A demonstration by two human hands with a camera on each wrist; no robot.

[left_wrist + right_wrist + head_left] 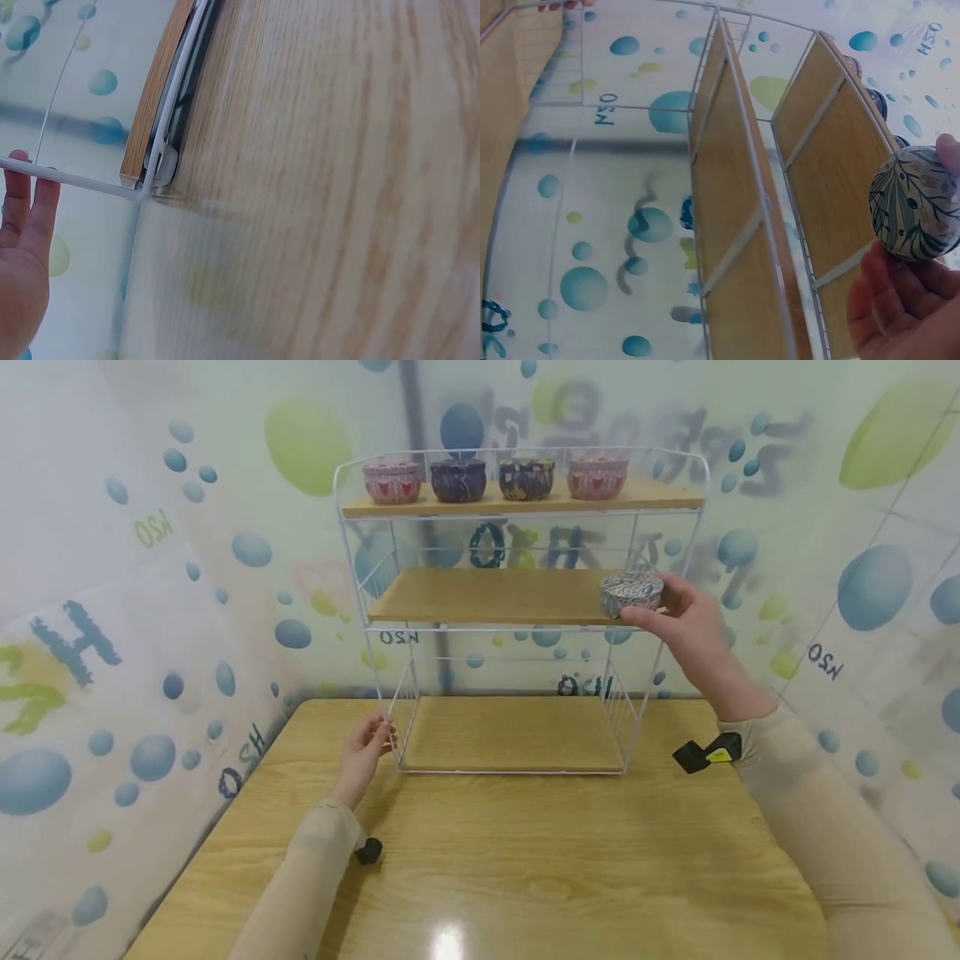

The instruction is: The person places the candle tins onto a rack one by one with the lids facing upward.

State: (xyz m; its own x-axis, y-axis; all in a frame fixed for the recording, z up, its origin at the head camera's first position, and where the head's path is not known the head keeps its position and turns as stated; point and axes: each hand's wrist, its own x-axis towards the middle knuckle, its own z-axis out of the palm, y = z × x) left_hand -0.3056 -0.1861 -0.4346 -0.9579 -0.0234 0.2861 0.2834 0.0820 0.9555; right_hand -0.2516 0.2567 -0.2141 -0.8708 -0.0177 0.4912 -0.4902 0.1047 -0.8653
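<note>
A white wire rack with three wooden shelves stands on the wooden table. My right hand grips a small round tin between thumb and fingers, in front of the middle shelf's right end. In the right wrist view the tin shows a pale side with dark leafy stems, and the fingers curl around its edge. Low on the rack's left side, my left hand holds the upright wire. The left wrist view shows that hand's fingers around the white wire near the bottom shelf corner.
Several tins sit in a row on the top shelf: a pink tin with hearts, a purple tin, a dark floral tin and another pink tin. The table extends toward me. Behind the rack hangs a patterned backdrop.
</note>
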